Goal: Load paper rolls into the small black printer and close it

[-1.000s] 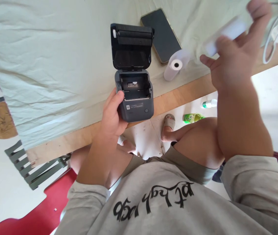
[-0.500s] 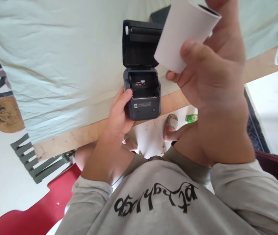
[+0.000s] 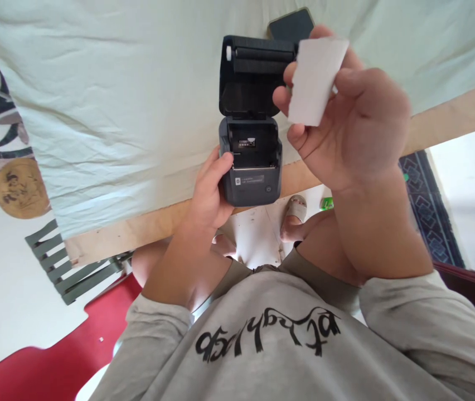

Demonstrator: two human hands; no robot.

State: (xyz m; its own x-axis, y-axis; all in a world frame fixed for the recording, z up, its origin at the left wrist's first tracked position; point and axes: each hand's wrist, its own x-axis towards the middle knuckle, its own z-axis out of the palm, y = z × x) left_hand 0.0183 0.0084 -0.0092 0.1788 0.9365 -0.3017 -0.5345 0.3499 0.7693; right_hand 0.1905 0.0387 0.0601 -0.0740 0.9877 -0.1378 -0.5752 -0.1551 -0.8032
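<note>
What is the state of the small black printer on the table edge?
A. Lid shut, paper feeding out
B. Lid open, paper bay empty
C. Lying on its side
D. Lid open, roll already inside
B: the printer has its lid raised and its bay bare, while the right hand holds the paper roll above it.

The little printer point(image 3: 250, 184) is dark grey, almost black, with its lid point(image 3: 254, 78) the same shade and a small white knob at one corner. The paper roll point(image 3: 316, 81) is plain white. Under them the cloth point(image 3: 129, 94) is a pale, washed-out green, and the table edge point(image 3: 145, 228) shows light brown wood. The phone point(image 3: 290, 25) is black. The sweatshirt point(image 3: 271, 345) is grey with black brush lettering. A red seat point(image 3: 53, 362) and a dark blue patterned rug point(image 3: 430, 223) lie below.
</note>
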